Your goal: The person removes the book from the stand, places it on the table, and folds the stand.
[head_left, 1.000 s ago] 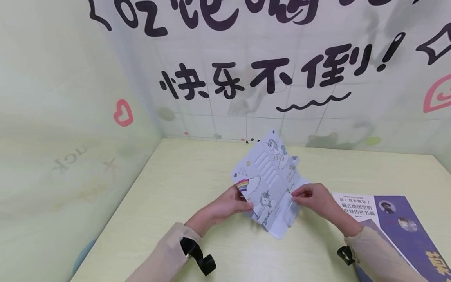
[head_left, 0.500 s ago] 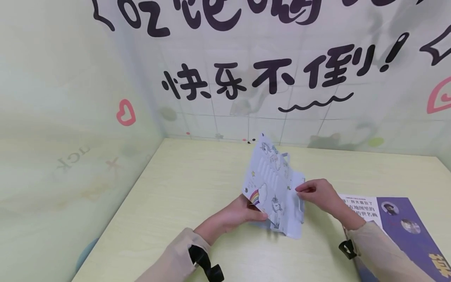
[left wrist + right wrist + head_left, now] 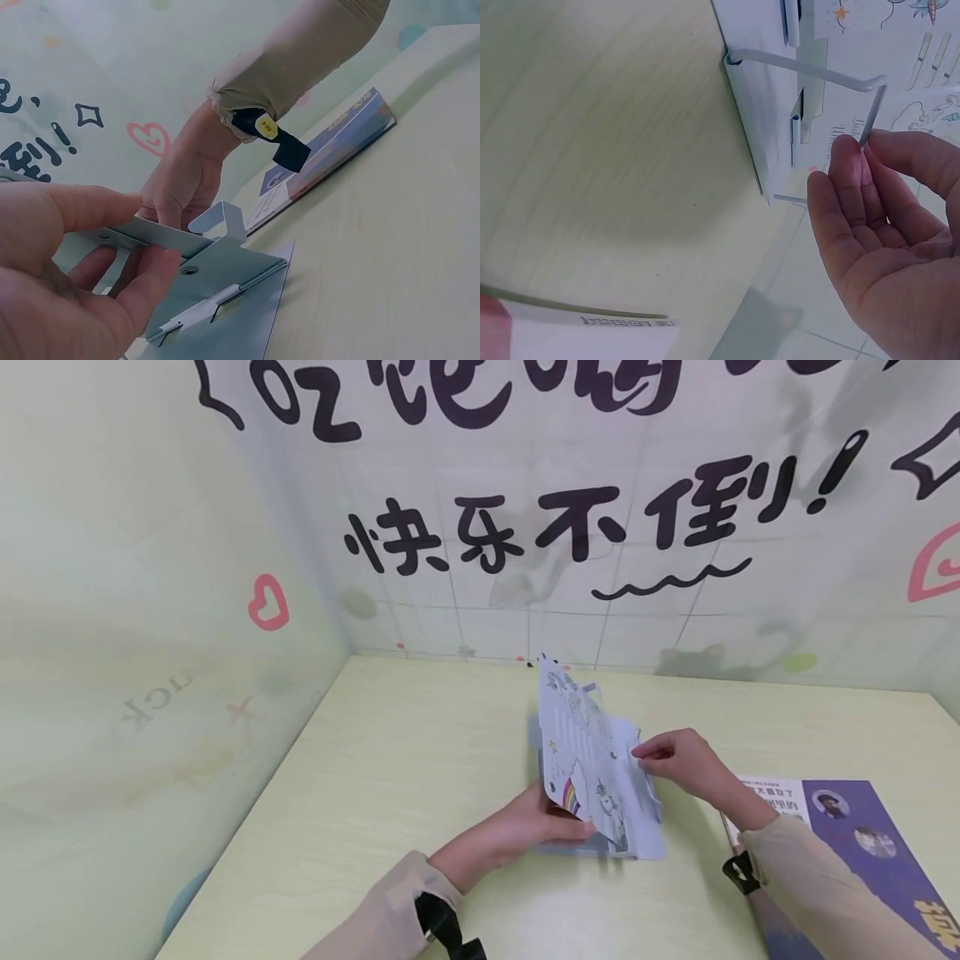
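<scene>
A white folding book stand (image 3: 577, 752), printed with unicorns, a rainbow and clouds, stands tilted near the middle of the table. My left hand (image 3: 525, 827) grips the lower left edge of its printed panel, thumb on the front and fingers behind. In the left wrist view, the panel's underside shows a rivet and a hinge (image 3: 199, 313). With thumb and fingertips, my right hand (image 3: 682, 768) pinches a thin wire bracket (image 3: 810, 69) on the stand's right side. A bent metal hook (image 3: 225, 221) sticks out at the stand's edge in the left wrist view.
A purple and white book (image 3: 862, 852) lies on the table at right, partly under my right forearm. Behind the pale wooden table (image 3: 390, 760) hangs a printed backdrop (image 3: 480, 627) with large black characters. Both wrists carry black camera straps.
The stand has turned and come down, its printed panel swinging to face more leftward and its base opening beneath. My left hand has moved right with it; the right hand has risen slightly.
</scene>
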`<state>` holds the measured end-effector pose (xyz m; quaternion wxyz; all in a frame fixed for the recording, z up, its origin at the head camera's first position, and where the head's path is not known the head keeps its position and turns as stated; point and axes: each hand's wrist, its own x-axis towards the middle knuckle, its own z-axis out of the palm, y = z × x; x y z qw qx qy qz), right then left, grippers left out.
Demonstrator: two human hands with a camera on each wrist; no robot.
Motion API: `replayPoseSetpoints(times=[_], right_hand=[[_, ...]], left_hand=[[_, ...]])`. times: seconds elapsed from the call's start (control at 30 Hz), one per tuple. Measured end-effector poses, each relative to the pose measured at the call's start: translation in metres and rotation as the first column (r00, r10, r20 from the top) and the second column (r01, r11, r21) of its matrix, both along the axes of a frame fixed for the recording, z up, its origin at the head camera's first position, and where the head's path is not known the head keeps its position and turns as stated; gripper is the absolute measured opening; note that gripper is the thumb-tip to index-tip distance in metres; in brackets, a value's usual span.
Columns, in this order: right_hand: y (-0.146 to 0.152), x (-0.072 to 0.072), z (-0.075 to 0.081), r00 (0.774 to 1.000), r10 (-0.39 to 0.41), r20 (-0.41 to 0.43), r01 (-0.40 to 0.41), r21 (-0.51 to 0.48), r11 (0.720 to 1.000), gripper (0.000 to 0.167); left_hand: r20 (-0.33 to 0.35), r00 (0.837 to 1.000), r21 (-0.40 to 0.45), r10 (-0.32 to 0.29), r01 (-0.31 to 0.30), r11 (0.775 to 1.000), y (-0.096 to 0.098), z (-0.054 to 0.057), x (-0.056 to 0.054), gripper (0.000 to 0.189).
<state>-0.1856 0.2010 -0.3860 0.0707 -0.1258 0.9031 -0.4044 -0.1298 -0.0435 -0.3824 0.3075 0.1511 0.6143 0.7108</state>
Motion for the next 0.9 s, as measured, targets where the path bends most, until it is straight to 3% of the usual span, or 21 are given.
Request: replayPoseSetpoints(times=[0.23, 0.4, 0.63, 0.77, 0.9], right_hand=[[0.002, 0.002, 0.003, 1.000, 0.023, 0.016, -0.023, -0.011, 1.000, 0.021], [-0.001, 0.012, 0.016, 0.999, 0.042, 0.013, -0.042, 0.000, 0.999, 0.024], [-0.021, 0.037, 0.037, 0.991, 0.129, -0.040, -0.132, -0.056, 0.990, 0.022], [-0.036, 0.055, 0.042, 0.979, 0.187, -0.083, -0.194, -0.095, 0.976, 0.021], [-0.050, 0.071, 0.040, 0.976, 0.176, -0.129, -0.195, -0.155, 0.968, 0.025]], left_hand=[[-0.034, 0.997, -0.021, -0.068, 0.068, 0.997, -0.006, 0.001, -0.005, 0.055], [-0.073, 0.992, -0.126, -0.099, 0.089, 0.988, -0.017, 0.005, -0.014, 0.046], [-0.117, 0.993, -0.211, 0.027, -0.051, 0.976, -0.035, 0.027, -0.030, 0.029], [-0.124, 0.982, -0.198, 0.141, -0.164, 0.966, -0.041, 0.044, -0.037, 0.031], [-0.102, 0.970, -0.158, 0.223, -0.237, 0.959, -0.042, 0.056, -0.042, 0.038]])
